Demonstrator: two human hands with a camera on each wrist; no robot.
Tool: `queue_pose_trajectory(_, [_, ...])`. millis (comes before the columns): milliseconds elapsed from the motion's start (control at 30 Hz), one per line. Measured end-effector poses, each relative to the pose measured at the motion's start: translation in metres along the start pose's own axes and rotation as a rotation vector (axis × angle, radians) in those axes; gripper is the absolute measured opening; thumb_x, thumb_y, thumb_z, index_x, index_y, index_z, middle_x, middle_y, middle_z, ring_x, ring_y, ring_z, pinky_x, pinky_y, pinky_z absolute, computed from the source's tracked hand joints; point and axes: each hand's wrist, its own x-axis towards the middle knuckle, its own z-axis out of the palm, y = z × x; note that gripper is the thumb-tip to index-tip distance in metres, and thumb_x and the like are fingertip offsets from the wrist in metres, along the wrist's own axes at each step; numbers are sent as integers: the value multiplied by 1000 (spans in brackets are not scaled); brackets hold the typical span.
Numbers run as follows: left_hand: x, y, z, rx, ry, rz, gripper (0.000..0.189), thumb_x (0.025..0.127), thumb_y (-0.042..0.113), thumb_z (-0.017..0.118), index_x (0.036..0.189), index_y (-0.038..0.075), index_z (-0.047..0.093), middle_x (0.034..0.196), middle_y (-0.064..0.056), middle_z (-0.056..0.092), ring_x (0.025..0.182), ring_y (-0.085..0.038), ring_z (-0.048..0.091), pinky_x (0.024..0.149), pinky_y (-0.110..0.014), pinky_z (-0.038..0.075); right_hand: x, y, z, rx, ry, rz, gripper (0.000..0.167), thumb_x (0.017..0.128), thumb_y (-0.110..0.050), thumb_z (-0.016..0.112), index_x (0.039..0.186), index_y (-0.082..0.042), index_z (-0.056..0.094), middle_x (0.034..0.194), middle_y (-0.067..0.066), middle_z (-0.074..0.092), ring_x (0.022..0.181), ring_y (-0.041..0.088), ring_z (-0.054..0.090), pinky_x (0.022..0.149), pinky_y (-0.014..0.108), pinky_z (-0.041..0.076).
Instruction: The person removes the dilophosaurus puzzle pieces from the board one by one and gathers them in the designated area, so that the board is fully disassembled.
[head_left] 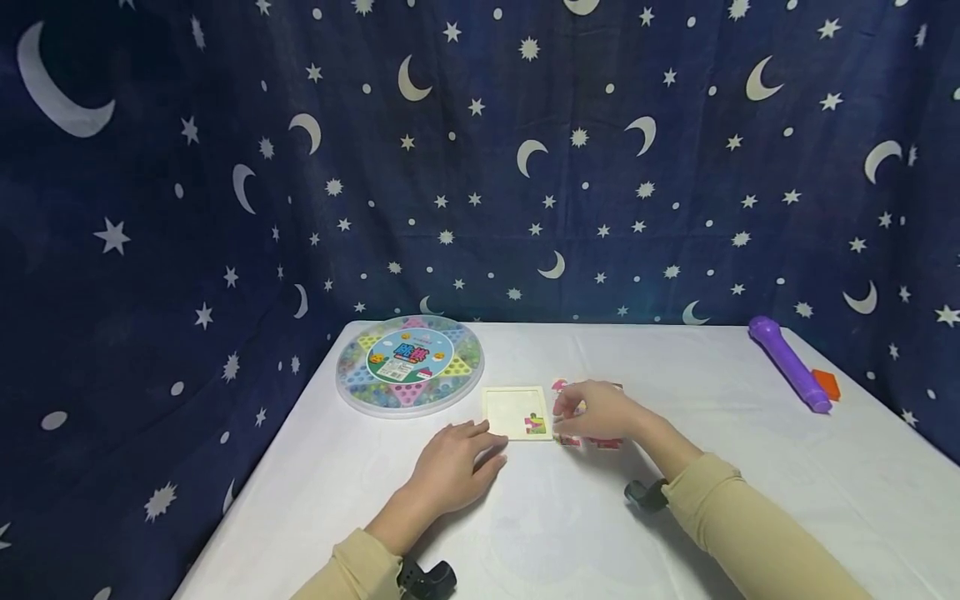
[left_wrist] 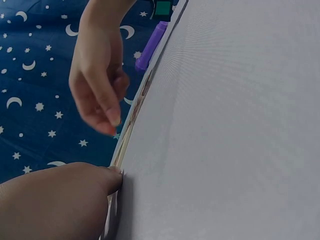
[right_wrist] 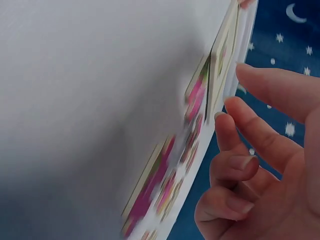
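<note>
A pale square puzzle tray [head_left: 506, 408] lies on the white table, with one pink and green jigsaw piece [head_left: 535, 425] in its lower right corner. My left hand [head_left: 453, 467] rests at the tray's near left corner, its fingertips at the rim. To the right of the tray, loose jigsaw pieces [head_left: 606, 443] lie partly hidden under my right hand [head_left: 596, 408]. In the right wrist view this hand's thumb [right_wrist: 275, 85] stands apart from the loosely bent fingers, with nothing between them. Several pink puzzle pieces [right_wrist: 152, 187] lie below it on the table.
A round Chinese checkers box [head_left: 409, 367] sits at the back left of the white table [head_left: 555, 533]. Toward the back right lie a purple microphone-shaped stick [head_left: 789, 365] and an orange piece [head_left: 827, 384]. A starry dark blue curtain [head_left: 480, 167] hangs behind.
</note>
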Motion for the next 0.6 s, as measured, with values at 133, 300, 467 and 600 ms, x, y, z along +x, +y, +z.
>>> queue_pose_trajectory(133, [-1,0,0,2,4,1,30,99,35,66,124,21,75,134,-11,66,127,-35,60,108,-57,43,5,-11,6,-13,-11,-70,26,87,-29,82,108,-17,75,89,-9,66,86,14,60,86,44,53])
queue_pose_trajectory(300, [-1,1,0,6,5,1,30,99,36,66,124,22,75,135,-10,66,126,-34,60,108,-57,44,10,-17,11,-40,-34,-123,37,87,-31,83,118,-13,73,96,-7,70,91,15,63,91,46,53])
queue_pose_trajectory(467, [-1,0,-1,9,9,11,30,99,35,66,124,22,75,134,-10,66,126,-34,61,108,-56,44,13,-21,15,-74,-23,-124,32,89,-29,82,115,-13,74,93,-8,69,87,13,61,88,43,53])
queue_pose_trajectory(600, [-1,-1,0,13,19,24,29,99,34,67,123,21,75,133,-11,67,125,-34,61,106,-57,45,15,-22,17,-90,-17,-102,26,89,-27,82,110,-14,74,90,-9,67,84,12,60,86,42,53])
